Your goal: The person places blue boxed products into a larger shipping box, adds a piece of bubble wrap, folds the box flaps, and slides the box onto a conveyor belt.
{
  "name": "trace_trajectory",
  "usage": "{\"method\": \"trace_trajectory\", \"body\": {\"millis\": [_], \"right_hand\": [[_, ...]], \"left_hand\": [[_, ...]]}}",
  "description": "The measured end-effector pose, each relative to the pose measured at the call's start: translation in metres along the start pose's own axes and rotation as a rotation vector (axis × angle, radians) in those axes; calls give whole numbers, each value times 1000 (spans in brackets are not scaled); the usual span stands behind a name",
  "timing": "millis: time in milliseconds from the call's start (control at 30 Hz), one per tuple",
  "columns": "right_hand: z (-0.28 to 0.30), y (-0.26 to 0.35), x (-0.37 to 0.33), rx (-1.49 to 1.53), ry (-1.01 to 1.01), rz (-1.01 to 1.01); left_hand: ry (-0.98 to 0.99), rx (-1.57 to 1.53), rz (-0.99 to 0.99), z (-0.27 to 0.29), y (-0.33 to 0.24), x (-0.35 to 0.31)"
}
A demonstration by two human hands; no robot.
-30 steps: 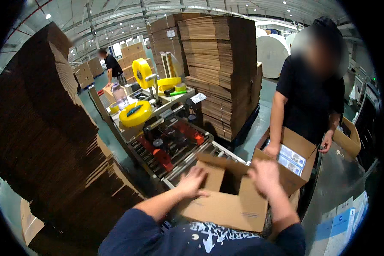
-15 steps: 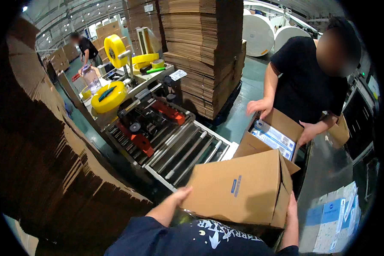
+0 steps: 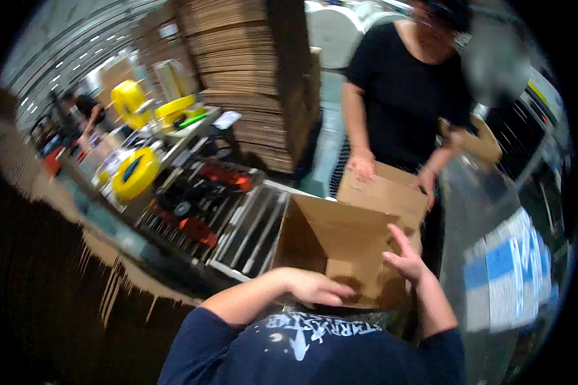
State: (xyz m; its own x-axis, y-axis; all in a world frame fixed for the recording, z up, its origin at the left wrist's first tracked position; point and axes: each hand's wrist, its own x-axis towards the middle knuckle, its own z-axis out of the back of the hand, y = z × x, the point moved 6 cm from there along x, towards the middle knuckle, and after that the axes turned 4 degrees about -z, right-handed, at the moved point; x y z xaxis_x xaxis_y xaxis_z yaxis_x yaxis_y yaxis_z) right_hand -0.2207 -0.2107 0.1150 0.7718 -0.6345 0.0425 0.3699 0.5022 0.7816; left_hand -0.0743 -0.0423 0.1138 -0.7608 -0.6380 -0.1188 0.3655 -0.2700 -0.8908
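Note:
An open brown cardboard box [image 3: 353, 234] stands right in front of me, its inner walls and bottom showing. My left hand [image 3: 315, 287] lies across its near edge, fingers stretched out toward the inside and slightly blurred. At the box's right side my right hand [image 3: 406, 258] is spread, thumb and fingers apart, close to the right wall. Whether either hand presses on the cardboard I cannot tell. Just beyond is a second carton [image 3: 392, 192] with its top flaps folded over, and a co-worker's two hands rest on it.
A roller conveyor [image 3: 253, 240] with a taping machine [image 3: 196, 202] runs to the left, yellow tape rolls [image 3: 135, 173] beside it. Flat cardboard is stacked [image 3: 234, 83] behind. Blue-and-white packs [image 3: 507, 276] lie on the belt [image 3: 453, 234] at right. A co-worker [image 3: 408, 90] stands opposite.
My box has turned so its open inside faces up toward me, and my hands have shifted from its sides to its rim. The co-worker's carton now has its flaps over the packs.

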Motion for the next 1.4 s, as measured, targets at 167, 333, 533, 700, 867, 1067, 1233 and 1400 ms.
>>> {"method": "trace_trajectory", "body": {"millis": [167,333,533,700,867,1067,1233,1400], "right_hand": [[-25,-96,-53,-541,118,-518],[-123,-79,-82,-349,21,-798],[-126,-114,-90,-289,74,-852],[-45,-162,-131,-204,161,-612],[221,-142,-274,-376,-938,-951],[315,-244,-413,-523,-1249,-1116],[367,-239,-349,-432,-1049,-946],[415,-288,-254,-796,-868,-1097]], "left_hand": [[-354,943,553,2,119,-114],[-653,993,671,8,91,-157],[-904,927,976,32,126,-167],[-890,230,507,-41,264,-109],[-597,267,558,-55,221,34],[328,992,484,-67,242,45],[699,859,474,-48,219,48],[633,588,990,0,228,76]]}}
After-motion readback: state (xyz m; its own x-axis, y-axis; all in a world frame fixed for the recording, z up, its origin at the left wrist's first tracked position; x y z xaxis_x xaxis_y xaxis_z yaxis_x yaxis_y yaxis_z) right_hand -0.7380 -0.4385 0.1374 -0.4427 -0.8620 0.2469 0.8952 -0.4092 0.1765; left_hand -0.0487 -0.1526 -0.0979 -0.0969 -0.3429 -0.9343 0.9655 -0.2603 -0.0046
